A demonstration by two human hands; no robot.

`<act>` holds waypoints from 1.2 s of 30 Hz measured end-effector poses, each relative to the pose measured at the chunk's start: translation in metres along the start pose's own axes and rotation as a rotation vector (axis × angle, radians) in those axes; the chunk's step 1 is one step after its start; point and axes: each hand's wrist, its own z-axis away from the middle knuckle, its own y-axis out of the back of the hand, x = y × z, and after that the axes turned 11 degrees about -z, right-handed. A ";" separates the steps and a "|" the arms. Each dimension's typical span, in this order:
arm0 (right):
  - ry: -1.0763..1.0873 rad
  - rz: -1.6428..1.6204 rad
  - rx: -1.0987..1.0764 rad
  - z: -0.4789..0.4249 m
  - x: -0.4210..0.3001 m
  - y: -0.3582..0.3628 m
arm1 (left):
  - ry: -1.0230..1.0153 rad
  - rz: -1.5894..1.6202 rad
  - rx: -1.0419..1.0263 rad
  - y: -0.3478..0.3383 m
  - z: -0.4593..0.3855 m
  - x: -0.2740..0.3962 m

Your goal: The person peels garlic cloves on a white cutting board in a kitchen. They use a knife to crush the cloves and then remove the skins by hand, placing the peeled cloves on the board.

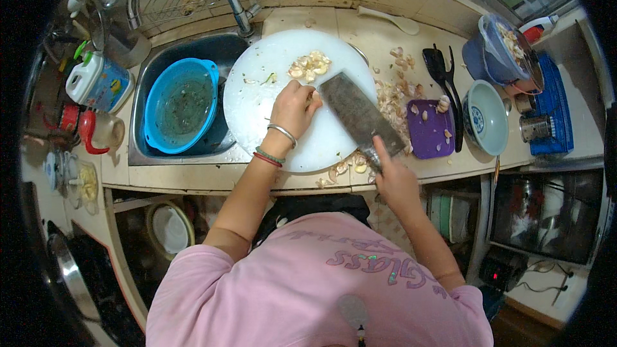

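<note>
My right hand [396, 178] grips the handle of a broad, dark-bladed cleaver [359, 111]. Its blade slants over the right part of a round white cutting board [255, 120]. Close to the blade's far end, my left hand [295, 108] is curled over the board with a pale piece of garlic [314, 100] at its fingertips. Just beyond that hand lies a pile of crushed garlic cloves [309, 65]. Small green scraps [270, 78] are on the board to the left of the pile.
Left of the board, a blue basin [214, 101] of murky water sits in the steel sink [140, 106]. Garlic skins [393, 99] litter the counter on the right. Beyond them are a purple tray [424, 127] with cloves, black utensils [446, 82] and a pale bowl [491, 120].
</note>
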 end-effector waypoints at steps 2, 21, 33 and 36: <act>-0.058 0.055 -0.117 0.001 0.000 0.001 | -0.036 -0.006 0.012 0.000 0.001 0.001; -0.042 -0.390 0.186 0.015 0.023 0.021 | -0.291 -0.130 -0.124 -0.042 -0.048 0.036; 0.032 0.085 0.006 -0.017 0.017 0.017 | -0.234 -0.203 -0.050 0.012 -0.010 0.026; 0.067 -0.296 0.137 -0.016 0.015 0.028 | -0.226 -0.207 -0.056 0.005 -0.011 0.030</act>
